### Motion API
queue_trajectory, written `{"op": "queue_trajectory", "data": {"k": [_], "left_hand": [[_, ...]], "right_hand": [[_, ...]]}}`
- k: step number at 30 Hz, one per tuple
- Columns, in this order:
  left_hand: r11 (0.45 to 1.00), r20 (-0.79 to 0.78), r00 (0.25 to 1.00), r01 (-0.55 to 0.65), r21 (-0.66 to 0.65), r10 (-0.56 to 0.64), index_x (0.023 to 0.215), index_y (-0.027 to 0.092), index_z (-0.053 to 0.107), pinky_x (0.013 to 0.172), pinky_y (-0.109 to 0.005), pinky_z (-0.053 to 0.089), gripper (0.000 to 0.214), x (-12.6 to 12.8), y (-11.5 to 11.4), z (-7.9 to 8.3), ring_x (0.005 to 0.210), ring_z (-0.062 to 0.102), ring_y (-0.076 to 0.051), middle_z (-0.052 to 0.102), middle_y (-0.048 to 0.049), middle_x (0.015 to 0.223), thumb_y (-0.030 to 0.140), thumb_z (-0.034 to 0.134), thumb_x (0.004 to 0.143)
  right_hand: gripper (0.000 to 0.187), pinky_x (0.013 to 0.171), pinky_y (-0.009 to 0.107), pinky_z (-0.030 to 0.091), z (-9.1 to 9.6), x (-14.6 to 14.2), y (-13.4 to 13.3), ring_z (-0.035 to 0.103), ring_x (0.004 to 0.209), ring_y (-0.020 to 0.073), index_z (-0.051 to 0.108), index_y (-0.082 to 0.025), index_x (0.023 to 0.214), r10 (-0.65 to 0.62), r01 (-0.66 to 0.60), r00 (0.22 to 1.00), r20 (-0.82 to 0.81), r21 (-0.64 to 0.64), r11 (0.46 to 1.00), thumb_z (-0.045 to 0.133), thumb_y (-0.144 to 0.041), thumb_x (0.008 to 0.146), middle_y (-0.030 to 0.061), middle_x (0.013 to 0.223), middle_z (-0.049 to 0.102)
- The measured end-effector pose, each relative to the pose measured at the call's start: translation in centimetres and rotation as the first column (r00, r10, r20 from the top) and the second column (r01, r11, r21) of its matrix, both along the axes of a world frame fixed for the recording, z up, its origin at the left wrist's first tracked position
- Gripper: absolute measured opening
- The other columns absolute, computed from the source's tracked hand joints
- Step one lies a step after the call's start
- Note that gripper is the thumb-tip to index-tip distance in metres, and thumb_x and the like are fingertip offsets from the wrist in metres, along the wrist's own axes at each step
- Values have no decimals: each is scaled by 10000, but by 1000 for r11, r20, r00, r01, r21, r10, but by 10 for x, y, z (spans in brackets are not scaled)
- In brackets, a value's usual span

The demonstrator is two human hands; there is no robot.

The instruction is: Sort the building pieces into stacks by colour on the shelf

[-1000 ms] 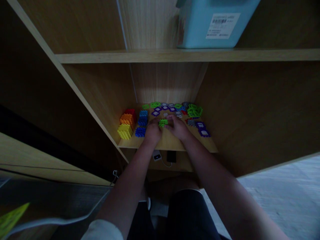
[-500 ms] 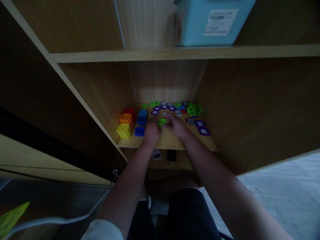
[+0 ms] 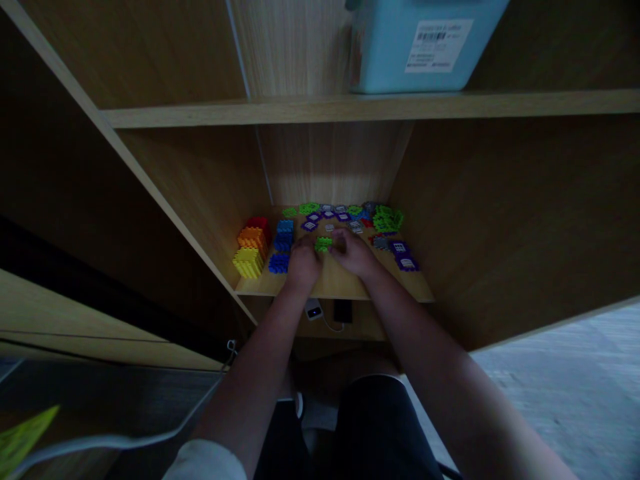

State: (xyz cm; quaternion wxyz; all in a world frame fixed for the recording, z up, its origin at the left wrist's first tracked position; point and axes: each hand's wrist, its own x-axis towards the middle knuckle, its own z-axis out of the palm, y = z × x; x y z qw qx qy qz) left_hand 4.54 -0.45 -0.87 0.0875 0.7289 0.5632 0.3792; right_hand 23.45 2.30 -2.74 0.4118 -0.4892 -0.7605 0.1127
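Observation:
A small green notched building tile is on the shelf board, between my two hands. Against its left edge rests my left hand, its fingers closed at the tile and partly hidden by the back of the hand. Just to the right, my right hand has thumb and forefinger curved and apart, with a narrow gap to the tile. Beside my left hand stand stacks of blue tiles. Purple window tiles and a grey-white tile lie loose behind my hands.
Stacks of yellow, orange and red tiles line the left wall. A green tile pile and purple tiles sit right. Above is a shelf with a blue bin; below, a white device with a cable.
My hands and the green tile have barely moved; the right fingers shift very slightly. The whole view has moved a touch.

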Motion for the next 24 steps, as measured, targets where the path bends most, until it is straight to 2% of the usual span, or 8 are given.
{"op": "queue_trajectory", "data": {"k": [5, 12, 17, 19, 21, 22, 24], "left_hand": [[1000, -12, 1000, -7, -21, 6, 1176, 165, 730, 1076, -434, 576, 417, 0, -1, 1, 1129, 735, -295, 781, -147, 1149, -9, 500, 875], [1000, 7, 1000, -2, -31, 2, 1187, 158, 722, 1095, -438, 559, 418, 1, -1, 1, 1152, 730, -302, 775, -153, 1179, -12, 501, 876], [1000, -25, 1000, -19, -18, 18, 1188, 157, 716, 1093, -452, 561, 410, 2, -3, 2, 1142, 724, -312, 769, -158, 1172, -12, 503, 880], [1000, -41, 999, -31, -5, 31, 1190, 142, 711, 1103, -456, 556, 399, 3, -4, 3, 1164, 712, -316, 760, -169, 1181, -7, 499, 887], [999, -48, 998, -47, 4, 48, 1188, 128, 705, 1104, -467, 554, 366, 4, -6, 4, 1180, 701, -323, 751, -183, 1186, 12, 495, 911], [998, -51, 997, -56, 6, 56, 1186, 124, 703, 1099, -476, 555, 347, 4, -7, 4, 1181, 699, -328, 748, -189, 1182, 25, 496, 925], [998, -61, 996, -70, 3, 70, 1178, 120, 699, 1082, -488, 562, 313, 4, -8, 4, 1171, 705, -337, 748, -197, 1165, 47, 509, 940]], "right_hand": [[434, 1065, 431, 571, 2, -1, -1, 740, 1138, 267, 641, -211, 1284, -17, 17, 1000, 7, -38, 999, 716, -173, 858, 107, 1221, 773], [407, 1023, 407, 574, 9, -2, -9, 739, 1067, 252, 629, -221, 1286, -37, 40, 998, 42, -69, 997, 676, -173, 884, 66, 1114, 782], [402, 994, 395, 572, 13, -4, -13, 734, 1029, 254, 641, -197, 1290, -70, 73, 996, 48, -57, 996, 634, -162, 889, 77, 1083, 780], [356, 1029, 404, 550, 16, -5, -16, 715, 1066, 270, 669, -186, 1259, -138, 141, 987, 85, -31, 990, 616, -168, 908, 100, 1112, 778], [294, 1098, 449, 502, 20, -5, -21, 670, 1172, 312, 706, -180, 1214, -278, 279, 949, 145, 13, 960, 603, -202, 939, 142, 1205, 759], [284, 1123, 489, 474, 22, -6, -24, 636, 1233, 344, 718, -174, 1207, -374, 374, 911, 174, 34, 927, 594, -224, 956, 166, 1269, 738], [320, 1142, 582, 426, 26, -5, -27, 562, 1326, 411, 724, -145, 1240, -558, 561, 799, 225, 54, 826, 565, -252, 983, 215, 1389, 677]]}}
